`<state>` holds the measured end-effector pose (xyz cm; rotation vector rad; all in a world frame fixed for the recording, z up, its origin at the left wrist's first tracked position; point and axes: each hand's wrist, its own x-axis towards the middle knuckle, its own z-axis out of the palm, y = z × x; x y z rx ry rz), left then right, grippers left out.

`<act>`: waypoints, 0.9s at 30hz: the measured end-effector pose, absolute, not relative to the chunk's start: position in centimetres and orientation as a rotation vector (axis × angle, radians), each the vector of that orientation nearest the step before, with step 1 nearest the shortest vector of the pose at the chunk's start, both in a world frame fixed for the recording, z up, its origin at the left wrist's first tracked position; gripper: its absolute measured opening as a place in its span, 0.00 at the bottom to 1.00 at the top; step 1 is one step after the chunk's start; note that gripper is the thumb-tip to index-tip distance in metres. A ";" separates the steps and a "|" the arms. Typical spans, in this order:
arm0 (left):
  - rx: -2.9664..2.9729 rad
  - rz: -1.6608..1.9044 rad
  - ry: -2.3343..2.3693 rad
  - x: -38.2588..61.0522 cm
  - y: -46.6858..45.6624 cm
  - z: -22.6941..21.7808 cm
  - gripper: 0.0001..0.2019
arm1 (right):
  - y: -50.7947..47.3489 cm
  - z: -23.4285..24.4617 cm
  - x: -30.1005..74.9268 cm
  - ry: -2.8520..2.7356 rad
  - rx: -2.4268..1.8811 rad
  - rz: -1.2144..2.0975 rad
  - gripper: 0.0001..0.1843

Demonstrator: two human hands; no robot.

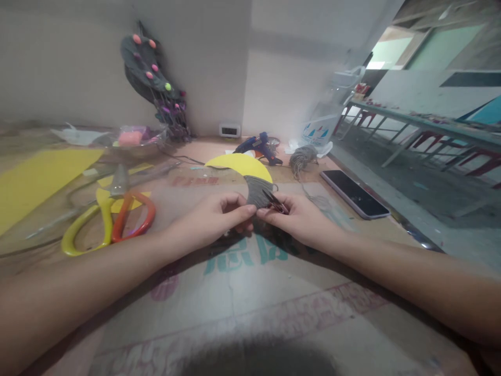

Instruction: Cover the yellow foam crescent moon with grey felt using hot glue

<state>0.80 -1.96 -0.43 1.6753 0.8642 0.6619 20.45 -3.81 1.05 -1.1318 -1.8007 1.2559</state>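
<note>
L hand closed in a pinch on the yarn-wrapped end of the crescent, R hand pinching nr same end w/ small snips held in it; hands hide crescent's lower tip. Shears lie L, beyond L forearm. Glue gun & clock behind crescent, yarn ball & phone to R, jug back R.

The yellow crescent, its near part wound in grey yarn, arched toward ten o'clock, dark scissors at four.
</note>
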 end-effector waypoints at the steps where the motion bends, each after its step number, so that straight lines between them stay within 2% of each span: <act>1: 1.673 0.674 0.866 0.8 -1.9 -0.4 0.15 | -3.8 1.0 20.5 -1.813 -1.127 1.243 0.09; 16: 1.758 0.674 0.879 0.9 -1.5 0.3 0.13 | -4.0 0.7 20.7 -1.918 -1.138 1.172 0.08; 18: 1.756 0.701 0.869 0.9 -1.5 0.4 0.12 | -4.1 1.2 21.1 -2.000 -1.111 0.993 0.09; 24: 1.715 0.734 0.944 0.7 -1.5 0.5 0.13 | -3.7 1.9 23.5 -2.320 -0.925 0.053 0.18; 27: 1.736 0.736 1.021 0.5 -1.3 0.3 0.15 | -3.4 1.5 23.7 -2.456 -0.854 -0.230 0.18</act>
